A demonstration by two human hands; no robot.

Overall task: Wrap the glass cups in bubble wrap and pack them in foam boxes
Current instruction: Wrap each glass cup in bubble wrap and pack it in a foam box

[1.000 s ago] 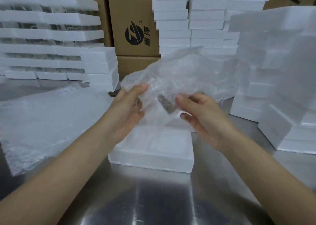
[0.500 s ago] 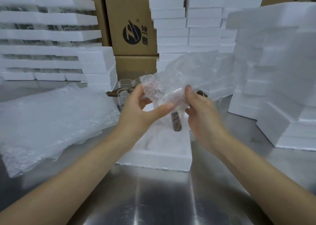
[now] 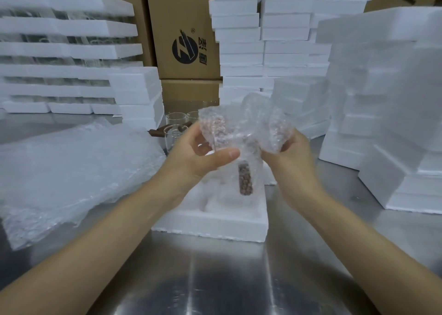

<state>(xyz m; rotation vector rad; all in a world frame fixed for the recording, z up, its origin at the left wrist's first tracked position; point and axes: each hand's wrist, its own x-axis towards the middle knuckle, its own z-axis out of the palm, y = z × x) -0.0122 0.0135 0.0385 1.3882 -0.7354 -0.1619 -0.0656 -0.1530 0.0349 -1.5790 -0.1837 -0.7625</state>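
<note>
1. The wrapping step looks nearly done. A clear glass cup [image 3: 245, 179] with a brown handle sits in the centre of the frame, bundled in a crinkled, translucent sheet of bubble wrap [image 3: 235, 125] and held above the open white foam box [image 3: 210, 227].
2. The left hand [image 3: 203, 158] grips the bundle, thumb across its front and fingers behind.
3. The right hand [image 3: 293, 164] has its fingers curled round the loose, puffy end of the wrap.
4. Next, that end probably needs tucking in. The padded cup can then go down into the box's moulded hollow, handle aligned.
5. Bare glass cups [image 3: 175, 123] stand centre-left on the brushed steel table [image 3: 215, 279]. Soft spare bubble-wrap sheets [image 3: 71, 171] lie at the left, and rigid, grainy foam stacks [image 3: 239, 39] rise behind.
</note>
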